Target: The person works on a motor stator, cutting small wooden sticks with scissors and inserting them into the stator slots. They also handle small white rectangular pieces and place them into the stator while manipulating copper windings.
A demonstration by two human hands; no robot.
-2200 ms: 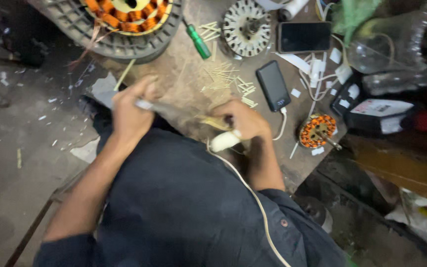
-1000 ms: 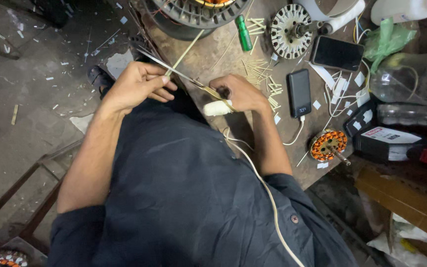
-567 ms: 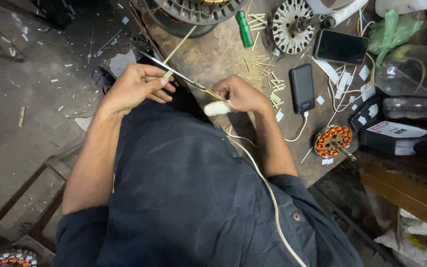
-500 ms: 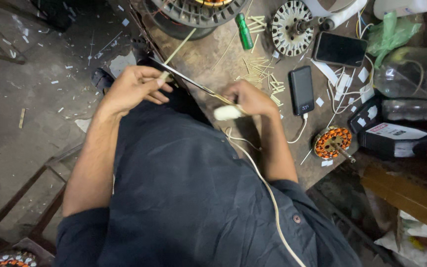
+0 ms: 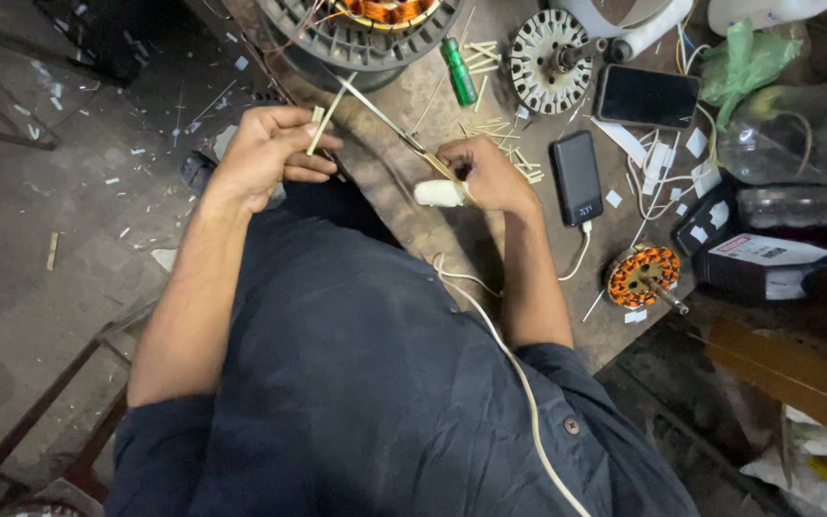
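left hand (image 5: pixel 265 158) sits at the upper left of centre in the frame, forearm bare and running down toward the lower left, wrist bent inward. its fingers are curled shut around a thin pale stick (image 5: pixel 327 113) that points up and to the right, toward the big round motor stator (image 5: pixel 366 33) at the top edge.

right hand (image 5: pixel 485 175) lies just right of centre, elbow bent, forearm dropping to the dark blue shirt. it is closed around a white-handled blade (image 5: pixel 440 192); the handle pokes out to the left of the fist, and the slim metal part slants up-left across the gap between the two hands, its tip near the stick.

both hands hover over the near edge of the brown desk (image 5: pixel 404 206). loose pale sticks (image 5: pixel 500 153) lie scattered just above the right hand. a green-handled screwdriver (image 5: pixel 458 71) lies above them, a finned rotor (image 5: pixel 549 60) to its right. a small black device (image 5: pixel 577 177) with a white cable lies right of the right hand, a dark phone (image 5: pixel 648 97) above it, a small copper-wound stator (image 5: pixel 644 276) at right.
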